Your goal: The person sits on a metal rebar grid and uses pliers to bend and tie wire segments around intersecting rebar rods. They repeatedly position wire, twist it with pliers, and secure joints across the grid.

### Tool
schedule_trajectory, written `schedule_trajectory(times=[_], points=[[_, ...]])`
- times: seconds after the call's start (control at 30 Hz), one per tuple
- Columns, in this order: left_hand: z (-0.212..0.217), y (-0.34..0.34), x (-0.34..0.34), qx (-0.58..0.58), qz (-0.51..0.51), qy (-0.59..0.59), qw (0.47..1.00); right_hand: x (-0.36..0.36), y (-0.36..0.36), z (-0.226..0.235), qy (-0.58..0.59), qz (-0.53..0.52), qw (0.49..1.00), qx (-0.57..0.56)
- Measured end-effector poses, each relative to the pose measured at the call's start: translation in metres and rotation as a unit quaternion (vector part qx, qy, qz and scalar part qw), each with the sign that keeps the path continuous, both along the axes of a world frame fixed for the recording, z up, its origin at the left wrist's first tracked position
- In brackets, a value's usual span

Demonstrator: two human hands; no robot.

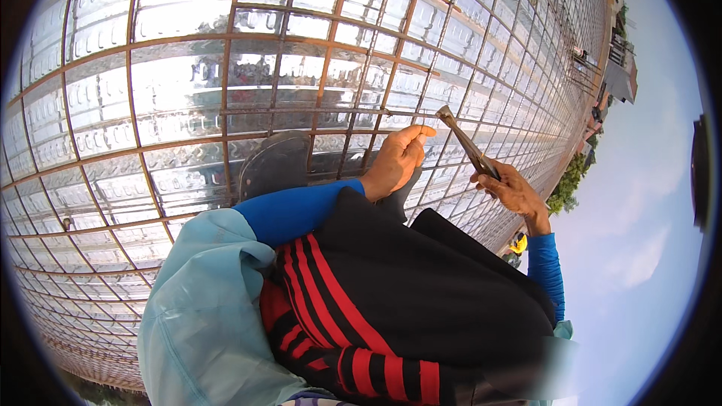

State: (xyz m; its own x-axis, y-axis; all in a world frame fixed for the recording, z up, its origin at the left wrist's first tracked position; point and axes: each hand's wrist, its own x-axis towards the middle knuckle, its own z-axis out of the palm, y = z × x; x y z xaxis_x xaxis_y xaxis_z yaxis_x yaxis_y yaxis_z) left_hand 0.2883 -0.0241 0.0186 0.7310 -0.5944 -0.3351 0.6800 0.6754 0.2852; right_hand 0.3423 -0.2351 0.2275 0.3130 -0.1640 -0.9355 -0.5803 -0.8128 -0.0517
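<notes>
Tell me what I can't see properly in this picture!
All in the head view:
- Part of the metal tool: covered by the right hand.
- Whether the left hand holds anything: too small to tell.
- Rest of the dark shoe: behind the blue sleeve.

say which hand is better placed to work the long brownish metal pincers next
Right, probably: the right hand holds the pincers, their head over the rusty steel-bar grid. The left hand holds no visible tool.

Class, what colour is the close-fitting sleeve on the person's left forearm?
The sleeve is bright blue, seen best in the head view.
</notes>
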Motion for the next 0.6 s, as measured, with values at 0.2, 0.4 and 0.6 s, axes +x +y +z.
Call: schedule_trajectory(times=[0.2, 0.4, 0.6], points=[[0.004, 0.01, 0.006, 0.06, -0.007, 0.008, 0.998, -0.061, 0.016, -0.008, -0.064, -0.171, 0.983, 0.012], [0.002, 0.021, 0.004, 0.097, -0.021, -0.011, 0.995, -0.078, 0.082, 0.022, -0.091, -0.235, 0.967, -0.019], [-0.013, 0.006, -0.002, 0.195, 0.043, -0.106, 0.974, -0.047, 0.135, 0.061, -0.187, -0.158, 0.97, 0.013]])
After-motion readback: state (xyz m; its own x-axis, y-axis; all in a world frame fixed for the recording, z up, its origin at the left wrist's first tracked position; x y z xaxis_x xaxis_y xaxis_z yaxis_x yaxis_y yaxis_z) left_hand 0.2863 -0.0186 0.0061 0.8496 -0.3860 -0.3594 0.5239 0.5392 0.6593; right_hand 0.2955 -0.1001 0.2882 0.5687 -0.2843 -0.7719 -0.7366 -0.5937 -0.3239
